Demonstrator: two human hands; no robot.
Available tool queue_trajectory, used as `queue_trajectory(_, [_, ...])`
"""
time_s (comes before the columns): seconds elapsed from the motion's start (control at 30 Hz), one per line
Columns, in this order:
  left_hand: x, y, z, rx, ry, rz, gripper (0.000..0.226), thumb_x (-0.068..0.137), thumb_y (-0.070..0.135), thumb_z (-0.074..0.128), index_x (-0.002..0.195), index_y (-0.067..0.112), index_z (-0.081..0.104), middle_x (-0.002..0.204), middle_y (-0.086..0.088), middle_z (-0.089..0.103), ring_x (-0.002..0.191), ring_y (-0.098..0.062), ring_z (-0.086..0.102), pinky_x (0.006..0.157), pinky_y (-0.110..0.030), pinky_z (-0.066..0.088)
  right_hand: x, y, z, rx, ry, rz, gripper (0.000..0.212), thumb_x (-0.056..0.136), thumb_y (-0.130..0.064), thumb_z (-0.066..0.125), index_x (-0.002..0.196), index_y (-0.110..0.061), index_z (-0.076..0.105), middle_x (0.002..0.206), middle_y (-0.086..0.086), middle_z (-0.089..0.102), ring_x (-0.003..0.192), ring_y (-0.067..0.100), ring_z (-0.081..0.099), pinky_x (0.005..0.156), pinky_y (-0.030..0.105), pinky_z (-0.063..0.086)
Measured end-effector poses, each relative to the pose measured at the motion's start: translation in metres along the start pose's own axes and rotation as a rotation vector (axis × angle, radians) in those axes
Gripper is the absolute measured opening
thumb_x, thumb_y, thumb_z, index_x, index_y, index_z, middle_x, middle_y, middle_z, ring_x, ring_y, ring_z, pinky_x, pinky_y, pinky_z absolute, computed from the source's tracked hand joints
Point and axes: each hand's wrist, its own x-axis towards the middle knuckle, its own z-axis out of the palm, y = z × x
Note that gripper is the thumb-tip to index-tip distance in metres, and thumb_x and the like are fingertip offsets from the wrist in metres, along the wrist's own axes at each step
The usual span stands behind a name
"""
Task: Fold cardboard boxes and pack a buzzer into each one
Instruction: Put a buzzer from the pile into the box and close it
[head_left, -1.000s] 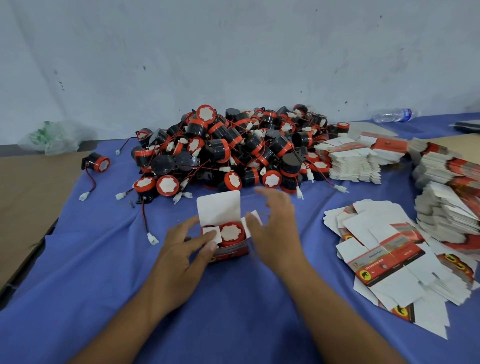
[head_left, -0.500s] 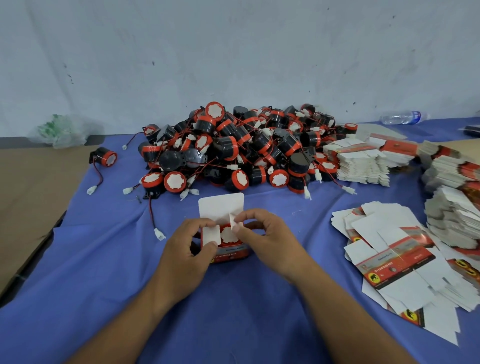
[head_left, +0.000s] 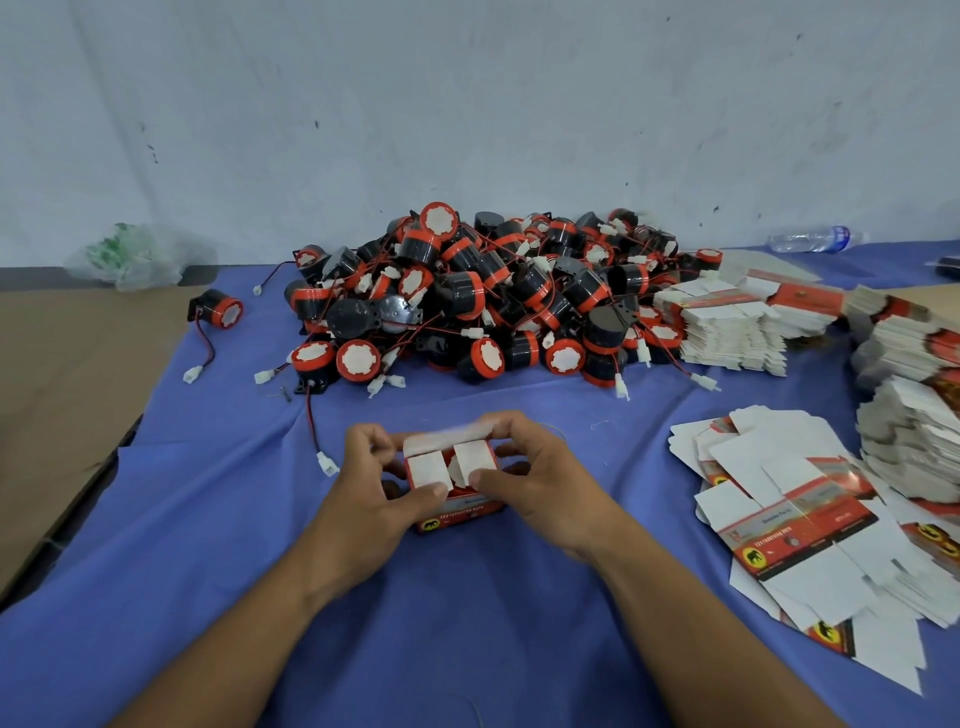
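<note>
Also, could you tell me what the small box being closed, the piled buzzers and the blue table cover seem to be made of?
Box: thin cardboard, matte white inside, red printed outside; its flaps crease sharply. Buzzers: probably hard plastic, black bodies with red rims, slight sheen; the white faces look like paper stickers. Table cover: seemingly cloth, matte blue, with soft wrinkles.

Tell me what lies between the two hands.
The cardboard box, held by the left hand and the right hand; the head view shows it.

Plastic bag (head_left: 132, 254) far left; water bottle (head_left: 810, 240) far right.
</note>
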Motion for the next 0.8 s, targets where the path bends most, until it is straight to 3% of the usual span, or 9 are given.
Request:
queue_trajectory(0.1, [0.001,-0.001,-0.004,0.071,-0.081,0.107,0.057,0.085,0.006,0.073,0.123,0.041,0.05,0.119,0.02,0.064,0.102,-0.011,0.062,0.088,-0.036,0.054,-0.002,0.002,0.0,-0.117,-0.003,-0.082,0.032,0.087,0.008,0.066,0.098,-0.021,0.074,0.122,-0.008,0.059,0.114,0.008,0.058,0.095,0.029,0.052])
queue_trajectory(0.2, [0.001,-0.003,-0.006,0.128,-0.106,0.169,0.041,0.087,0.016,0.072,0.109,0.05,0.069,0.122,0.025,0.061,0.112,-0.003,0.06,0.092,-0.027,0.053,-0.005,0.002,-0.007,-0.127,-0.106,-0.119,0.024,0.089,-0.003,0.07,0.107,-0.019,0.073,0.131,-0.007,0.056,0.123,0.001,0.054,0.099,0.024,0.05])
queue_trajectory(0.27, [0.0,-0.006,-0.007,0.162,-0.089,0.164,0.039,0.087,0.022,0.072,0.108,0.055,0.068,0.123,0.028,0.059,0.116,0.001,0.056,0.093,-0.022,0.051,-0.008,-0.001,-0.01,-0.085,-0.159,-0.08,0.024,0.088,-0.025,0.075,0.112,-0.03,0.073,0.135,-0.014,0.054,0.127,-0.001,0.051,0.101,0.024,0.049])
queue_trajectory(0.33, [0.001,-0.009,-0.008,0.209,-0.074,0.158,0.038,0.089,0.023,0.07,0.113,0.053,0.065,0.126,0.027,0.056,0.121,0.003,0.052,0.098,-0.023,0.048,-0.009,-0.002,-0.011,-0.123,-0.14,-0.102,0.03,0.088,-0.033,0.075,0.118,-0.031,0.071,0.136,-0.015,0.054,0.128,-0.003,0.049,0.098,0.02,0.05])
queue_trajectory(0.4, [0.0,-0.009,-0.011,0.239,-0.096,0.167,0.037,0.084,0.04,0.068,0.117,0.053,0.059,0.131,0.028,0.053,0.123,0.007,0.047,0.101,-0.019,0.045,-0.009,-0.002,-0.009,-0.168,-0.112,-0.136,0.035,0.088,-0.03,0.075,0.122,-0.026,0.07,0.136,-0.013,0.055,0.128,-0.004,0.048,0.096,0.019,0.05])
queue_trajectory(0.47, [-0.003,-0.008,-0.012,0.236,-0.144,0.182,0.048,0.078,0.048,0.068,0.124,0.053,0.054,0.135,0.029,0.048,0.126,0.01,0.044,0.099,-0.012,0.042,-0.009,0.0,-0.009,-0.157,-0.101,-0.118,0.037,0.087,-0.026,0.077,0.123,-0.026,0.07,0.135,-0.012,0.055,0.127,-0.001,0.051,0.098,0.025,0.052])
queue_trajectory(0.6, [-0.006,-0.008,-0.016,0.148,-0.196,0.193,0.056,0.078,0.037,0.073,0.13,0.042,0.053,0.138,0.025,0.049,0.128,0.007,0.045,0.098,-0.01,0.042,-0.008,0.002,-0.008,-0.159,-0.073,-0.111,0.039,0.086,-0.023,0.078,0.123,-0.027,0.068,0.126,-0.015,0.057,0.119,0.005,0.056,0.096,0.031,0.053])
queue_trajectory(0.8, [-0.004,-0.007,-0.014,0.141,-0.081,0.234,0.034,0.085,0.031,0.064,0.118,0.041,0.063,0.125,0.032,0.059,0.122,0.011,0.05,0.094,-0.006,0.042,-0.005,0.003,-0.004,-0.208,-0.015,-0.139,0.031,0.089,-0.021,0.075,0.12,-0.02,0.072,0.12,-0.009,0.061,0.112,0.006,0.06,0.092,0.024,0.052])
